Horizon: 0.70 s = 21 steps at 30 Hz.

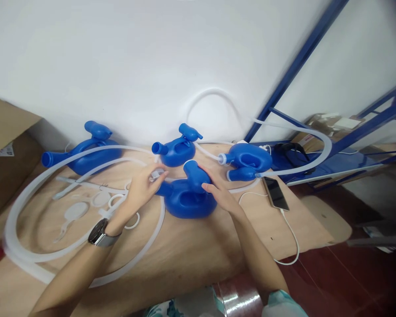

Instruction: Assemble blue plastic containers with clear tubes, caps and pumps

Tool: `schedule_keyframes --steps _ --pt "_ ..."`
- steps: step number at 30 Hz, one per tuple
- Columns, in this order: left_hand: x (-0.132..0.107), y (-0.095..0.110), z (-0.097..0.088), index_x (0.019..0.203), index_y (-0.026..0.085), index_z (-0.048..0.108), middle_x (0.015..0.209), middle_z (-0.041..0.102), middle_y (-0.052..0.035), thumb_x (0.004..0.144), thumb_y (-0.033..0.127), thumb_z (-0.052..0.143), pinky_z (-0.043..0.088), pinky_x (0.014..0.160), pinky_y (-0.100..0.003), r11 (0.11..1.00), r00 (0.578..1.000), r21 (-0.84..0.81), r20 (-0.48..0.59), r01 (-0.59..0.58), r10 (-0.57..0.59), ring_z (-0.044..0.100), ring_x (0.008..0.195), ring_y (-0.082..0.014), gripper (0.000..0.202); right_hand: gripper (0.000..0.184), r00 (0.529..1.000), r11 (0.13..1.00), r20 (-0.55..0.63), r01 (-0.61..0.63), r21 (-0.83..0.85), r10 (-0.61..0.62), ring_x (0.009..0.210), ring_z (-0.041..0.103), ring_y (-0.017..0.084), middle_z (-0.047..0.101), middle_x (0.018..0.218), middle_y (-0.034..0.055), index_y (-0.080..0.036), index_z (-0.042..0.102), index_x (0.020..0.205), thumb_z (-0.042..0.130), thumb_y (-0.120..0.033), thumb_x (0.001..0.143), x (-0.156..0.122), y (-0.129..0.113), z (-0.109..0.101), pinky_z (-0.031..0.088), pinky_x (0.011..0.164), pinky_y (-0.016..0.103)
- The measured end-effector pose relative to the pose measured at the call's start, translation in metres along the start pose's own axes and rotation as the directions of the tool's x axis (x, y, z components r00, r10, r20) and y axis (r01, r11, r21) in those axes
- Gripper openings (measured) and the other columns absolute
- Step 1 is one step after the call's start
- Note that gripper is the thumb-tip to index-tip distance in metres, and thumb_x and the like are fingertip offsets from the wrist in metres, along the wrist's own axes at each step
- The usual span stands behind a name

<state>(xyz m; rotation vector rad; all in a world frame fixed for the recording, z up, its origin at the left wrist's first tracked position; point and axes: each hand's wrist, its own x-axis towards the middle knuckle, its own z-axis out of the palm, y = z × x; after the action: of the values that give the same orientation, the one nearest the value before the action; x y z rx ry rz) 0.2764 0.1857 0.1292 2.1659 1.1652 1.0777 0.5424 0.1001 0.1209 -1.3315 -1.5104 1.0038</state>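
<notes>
We noted a dark-screened phone (276, 193) near the right side of the wooden table (218, 255), a white cable (297, 246) plugged into its near end. Far left, we saw a cardboard box (9, 176) bearing a white label (5, 151). Right: blue metal frame (293, 68) before the white wall (119, 57); on its shelf (339, 164), a black object (292, 155) we could not identify, cartons (313, 140) nearby. Below, we logged red floor (320, 281).
</notes>
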Motion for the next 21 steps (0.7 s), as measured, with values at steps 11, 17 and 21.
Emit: schedule_keyframes --steps 11,17,21 --pt "-0.003 -0.022 0.006 0.119 0.025 0.076 0.113 0.081 -0.0057 0.098 0.038 0.056 0.054 0.084 -0.032 0.991 1.0 0.131 0.012 -0.012 0.01 0.073 0.088 -0.0237 0.032 0.076 0.999 0.999 -0.001 0.043 -0.014 -0.043 0.145 0.053 0.032 0.062 0.154 -0.002 -0.033 0.054 0.157 0.055 -0.03 0.08 0.001 -0.01 -0.001 0.04 0.125 0.052" --pt "-0.006 -0.02 0.013 0.107 0.023 0.079 0.103 0.082 -0.0055 0.097 0.05 0.057 0.053 0.078 -0.033 0.996 0.995 0.054 0.068 0.064 -0.068 0.07 0.076 -0.0229 0.036 0.077 0.994 0.996 -0.067 0.087 0.03 -0.084 0.156 0.04 0.034 0.055 0.16 0.0005 -0.033 0.05 0.159 0.064 -0.037 0.084 -0.002 0.005 0.01 0.035 0.129 0.055" --pt "-0.007 -0.023 0.018 0.1 0.022 0.078 0.098 0.082 -0.0048 0.097 0.054 0.054 0.052 0.074 -0.033 0.996 0.99 -0.001 0.11 0.09 -0.089 0.067 0.07 -0.0216 0.041 0.082 0.969 0.991 -0.247 0.049 0.122 -0.017 0.146 0.053 0.035 0.052 0.162 0.0054 -0.034 0.043 0.162 0.072 -0.049 0.086 0.014 0.02 0.023 0.045 0.123 0.056"
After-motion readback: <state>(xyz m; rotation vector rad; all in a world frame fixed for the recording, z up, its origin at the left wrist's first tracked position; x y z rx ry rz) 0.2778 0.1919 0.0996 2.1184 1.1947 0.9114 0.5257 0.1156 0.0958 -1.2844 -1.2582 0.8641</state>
